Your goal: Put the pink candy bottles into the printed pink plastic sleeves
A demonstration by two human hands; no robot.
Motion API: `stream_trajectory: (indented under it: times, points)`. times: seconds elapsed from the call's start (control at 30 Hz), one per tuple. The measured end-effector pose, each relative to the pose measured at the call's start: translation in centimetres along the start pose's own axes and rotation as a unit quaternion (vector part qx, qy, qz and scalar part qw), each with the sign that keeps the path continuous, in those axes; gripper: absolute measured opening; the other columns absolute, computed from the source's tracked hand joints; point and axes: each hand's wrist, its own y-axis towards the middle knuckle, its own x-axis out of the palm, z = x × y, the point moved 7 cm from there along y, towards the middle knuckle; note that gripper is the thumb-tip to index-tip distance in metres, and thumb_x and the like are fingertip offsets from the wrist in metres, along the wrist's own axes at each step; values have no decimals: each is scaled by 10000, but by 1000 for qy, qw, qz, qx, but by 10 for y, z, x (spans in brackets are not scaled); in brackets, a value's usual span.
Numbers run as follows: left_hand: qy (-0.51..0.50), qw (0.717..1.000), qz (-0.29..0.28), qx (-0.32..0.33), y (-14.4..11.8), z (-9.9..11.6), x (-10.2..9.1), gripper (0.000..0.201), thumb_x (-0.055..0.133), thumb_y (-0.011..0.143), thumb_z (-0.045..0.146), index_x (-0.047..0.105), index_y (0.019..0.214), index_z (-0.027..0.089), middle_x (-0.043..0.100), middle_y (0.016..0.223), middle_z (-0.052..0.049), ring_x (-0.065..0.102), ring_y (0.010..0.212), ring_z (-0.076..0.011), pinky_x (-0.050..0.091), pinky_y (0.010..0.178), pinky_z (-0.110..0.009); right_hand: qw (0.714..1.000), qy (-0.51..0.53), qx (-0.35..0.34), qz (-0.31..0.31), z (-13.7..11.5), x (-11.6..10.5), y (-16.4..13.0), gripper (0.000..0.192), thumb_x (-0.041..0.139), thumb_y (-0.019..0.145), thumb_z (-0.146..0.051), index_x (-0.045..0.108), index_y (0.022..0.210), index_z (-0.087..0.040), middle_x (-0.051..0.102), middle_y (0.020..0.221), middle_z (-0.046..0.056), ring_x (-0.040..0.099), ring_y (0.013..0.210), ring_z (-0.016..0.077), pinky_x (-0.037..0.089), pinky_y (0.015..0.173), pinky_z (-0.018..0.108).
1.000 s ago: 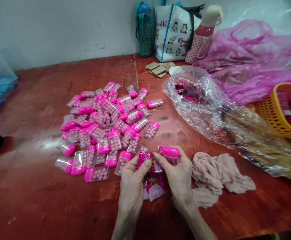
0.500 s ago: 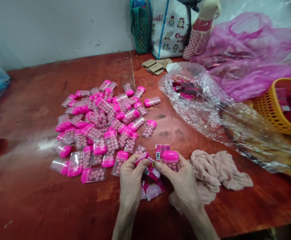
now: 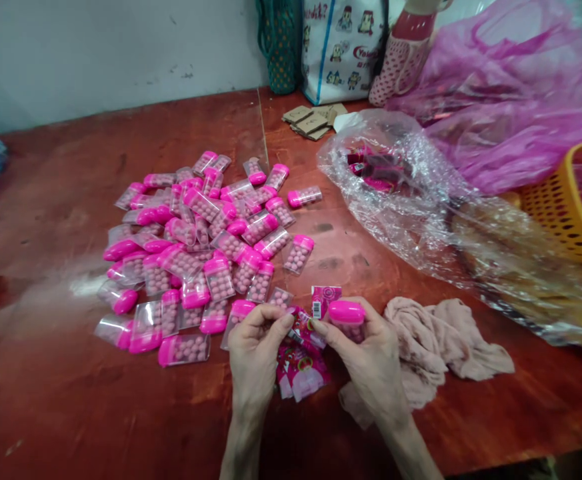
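My left hand (image 3: 255, 350) pinches the left edge of a pink printed label sleeve (image 3: 305, 328) between thumb and fingertips. At the sleeve's right side is the thumb of my right hand (image 3: 365, 353), whose curled fingers also hold a clear candy box (image 3: 347, 320) with a pink cap, full of small pink balls. Below the hands, several more printed sleeves (image 3: 303, 377) lie in a small stack on the table. One flat sleeve (image 3: 323, 299) with a barcode lies just beyond the right hand. To the left spreads a heap of pink-capped candy boxes (image 3: 218, 279).
A crumpled beige cloth (image 3: 421, 340) lies right of my hand. Behind it are a clear plastic bag (image 3: 385, 220) with pink items inside, a yellow basket (image 3: 551, 213) and a pink plastic bag (image 3: 505, 80). Cardboard pieces (image 3: 313, 121) and a white tote bag (image 3: 343, 50) stand farther back.
My left hand has moved slightly left, and the sleeve between my hands shows more of its printed face. The view has tipped a little downward. The right hand keeps the candy box.
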Motion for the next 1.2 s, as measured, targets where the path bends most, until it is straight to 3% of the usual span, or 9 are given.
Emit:
stream_trajectory:
  times: [0.13, 0.23, 0.37, 0.5, 0.6, 0.7, 0.97, 1.13, 1.2]
  points:
    - [-129, 986, -60, -91, 1, -8, 10, 162, 747, 637, 242, 639, 604, 125, 626, 685, -10, 553, 613, -90, 457, 601, -188, 999, 33, 23, -36, 0, 5, 1, 223, 745, 663, -263, 542, 714, -186, 525, 589, -58, 459, 524, 90, 408, 500, 203]
    - [-153, 980, -74, -102, 0, -7, 15, 174, 719, 676, 299, 667, 673, 133, 607, 619, -6, 545, 552, -92, 455, 546, -194, 999, 28, 23, -36, 2, 6, 5, 216, 735, 676, -271, 546, 733, -184, 548, 614, -46, 476, 544, 102, 417, 515, 217]
    - [-105, 991, -47, -63, 0, -4, 15, 140, 724, 674, 274, 686, 708, 143, 613, 632, 1, 536, 547, -87, 451, 542, -188, 999, -6, 6, -42, -3, 9, 9, 176, 719, 698, -243, 566, 759, -183, 561, 642, -41, 482, 566, 106, 412, 528, 214]
    - [-122, 990, -14, -70, 1, -6, 10, 121, 745, 637, 239, 678, 635, 138, 612, 627, 1, 544, 586, -92, 457, 577, -191, 996, -47, 6, -78, -7, 6, 3, 170, 648, 781, -334, 563, 794, -188, 568, 663, -33, 492, 590, 108, 412, 553, 210]
    - [-140, 987, 17, -72, 3, -6, 4, 135, 765, 604, 239, 674, 617, 139, 589, 566, 18, 507, 508, -76, 434, 500, -177, 990, -23, 40, -134, -1, 3, -10, 250, 465, 889, -425, 528, 820, -193, 581, 698, -13, 520, 607, 110, 424, 567, 212]
    - [-142, 987, 26, -70, 4, -5, 1, 135, 769, 598, 237, 679, 628, 141, 618, 585, 9, 525, 511, -82, 455, 512, -189, 981, 22, 77, -174, 8, 5, -22, 272, 417, 911, -440, 503, 826, -197, 585, 724, -9, 509, 575, 91, 408, 526, 192]
    - [-118, 992, -18, -37, 2, 0, 10, 77, 716, 682, 236, 685, 669, 167, 677, 674, -8, 602, 599, -118, 499, 609, -232, 973, 31, 85, -213, 14, 12, -22, 249, 516, 874, -408, 560, 816, -171, 562, 642, -31, 439, 459, 40, 321, 446, 162]
    - [-113, 989, -82, -51, -2, 0, 19, 85, 661, 739, 226, 703, 791, 173, 696, 817, -47, 633, 702, -157, 508, 647, -264, 965, 53, 120, -225, 18, 13, -21, 351, 591, 827, -382, 523, 1128, -215, 591, 632, -40, 442, 401, 41, 333, 410, 158]
    - [-104, 987, -107, -60, -3, 0, 21, 127, 637, 760, 230, 703, 849, 169, 697, 842, -63, 638, 723, -166, 509, 653, -265, 968, 46, 116, -218, 19, 12, -20, 384, 617, 807, -379, 528, 1145, -219, 574, 613, -49, 431, 399, 42, 335, 410, 160]
